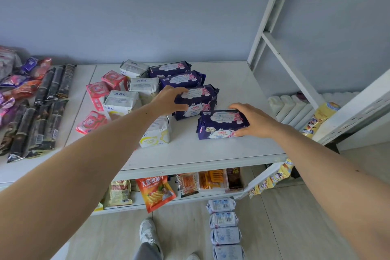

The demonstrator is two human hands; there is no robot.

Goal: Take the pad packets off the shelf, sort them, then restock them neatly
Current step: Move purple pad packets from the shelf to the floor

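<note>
A: Right hand (pixel 253 121) grips the nearest purple packet (pixel 221 124) by its end, on the white shelf (pixel 211 150). Left hand (pixel 168 99) holds the next purple packet (pixel 196 101) behind.

B: Likely light, soft, slick film; best pinched across the short ends.

You have four purple pad packets (pixel 221 124) at two o'clock, three pink packets (pixel 97 91) at ten, four white packets (pixel 121 101) between, and four pale packets (pixel 224 228) on the floor at six.
</note>
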